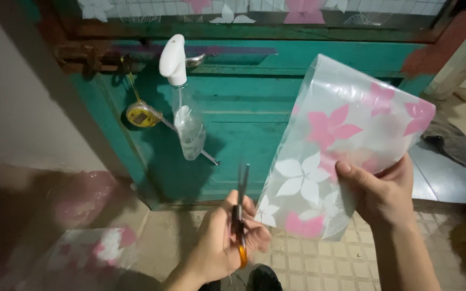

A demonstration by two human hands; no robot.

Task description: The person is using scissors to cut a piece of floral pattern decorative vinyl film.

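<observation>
1. Head view shows a green wooden door (254, 108) as the biggest thing, with a tiled floor (308, 258) under it.
2. A sheet of frosted film (330, 145) comes next. It is half-clear plastic printed with pink and white flowers, and it curls over at its top. It is held in the air in front of the door, right of the middle, and it touches neither the door nor the floor.
3. Another piece of the same flowered film (95, 250) lies on the floor near the lower left corner of the view, blurred.
4. A clear spray bottle (185, 102) with a white trigger head hangs at the door's upper left part. Just beside it, to the left, hangs a yellow tape measure (141, 114).
5. The right hand (381, 194) is closed on the lower right edge of the film, thumb in front.
6. The left hand (227, 237) is closed around scissors (240, 215) with orange handles. The blades point up, near the film's lower left edge. They are blurred, so I cannot tell if they touch it.
7. My judgement of the risk: only one edge of the film is held, so it could bend or slide between the blades, and the cut could go crooked or tear. The right thumb is also not far from the cutting line.
</observation>
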